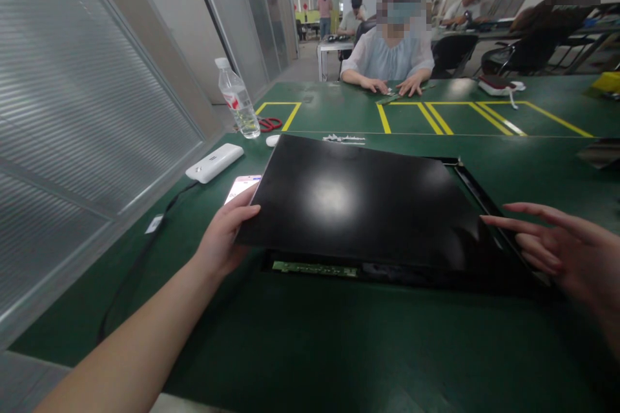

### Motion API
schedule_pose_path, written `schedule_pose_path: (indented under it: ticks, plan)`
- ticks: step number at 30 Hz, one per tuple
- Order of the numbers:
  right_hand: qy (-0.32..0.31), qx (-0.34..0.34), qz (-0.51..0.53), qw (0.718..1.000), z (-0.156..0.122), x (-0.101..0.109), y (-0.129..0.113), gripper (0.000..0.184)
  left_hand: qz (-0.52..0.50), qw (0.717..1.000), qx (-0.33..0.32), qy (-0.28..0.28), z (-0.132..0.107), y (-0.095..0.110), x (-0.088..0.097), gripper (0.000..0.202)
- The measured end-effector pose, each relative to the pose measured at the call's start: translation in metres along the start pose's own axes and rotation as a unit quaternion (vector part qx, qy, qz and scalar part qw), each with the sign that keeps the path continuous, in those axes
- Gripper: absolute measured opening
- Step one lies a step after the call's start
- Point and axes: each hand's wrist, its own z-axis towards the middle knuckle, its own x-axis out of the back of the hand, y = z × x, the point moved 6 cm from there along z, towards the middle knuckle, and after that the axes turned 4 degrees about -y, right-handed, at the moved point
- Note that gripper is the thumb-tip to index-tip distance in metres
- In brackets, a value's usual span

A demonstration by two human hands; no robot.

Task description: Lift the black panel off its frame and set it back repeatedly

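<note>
A large glossy black display panel (358, 206) lies tilted over a black frame (477, 190) on the green table. Along the panel's near edge a green circuit strip (314, 267) shows underneath. My left hand (223, 239) grips the panel's near left corner, thumb on top, and lifts that side. My right hand (564, 251) hovers beside the panel's right edge with its fingers stretched out and apart, holding nothing.
A phone (242, 186), a white power bank (214, 162) with a black cable, a water bottle (237, 99), red scissors (268, 123) and small screws (343, 138) lie beyond the panel. A person (394, 45) sits opposite with hands on the table. Yellow tape lines (431, 116) mark the far mat.
</note>
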Motion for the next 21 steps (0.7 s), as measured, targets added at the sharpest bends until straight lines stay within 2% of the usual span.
schedule_pose_path:
  ticks: [6, 12, 17, 21]
  plan:
    - [0.035, 0.015, 0.0, 0.999, 0.001, 0.009, -0.007, 0.03, 0.015, 0.999, 0.033, -0.034, 0.0, -0.014, -0.003, 0.065]
    - [0.04, 0.034, -0.041, 0.998, 0.007, 0.016, -0.006, 0.033, 0.024, 0.994, 0.056, -0.089, 0.001, -0.023, -0.007, 0.059]
    - [0.056, 0.02, -0.027, 0.998, 0.006, 0.015, -0.006, 0.031, 0.022, 0.99, 0.083, -0.108, 0.001, -0.029, -0.007, 0.063]
    - [0.061, 0.04, -0.041, 0.996, 0.006, 0.014, -0.007, 0.034, 0.027, 0.988, 0.091, -0.121, 0.002, -0.031, -0.007, 0.064]
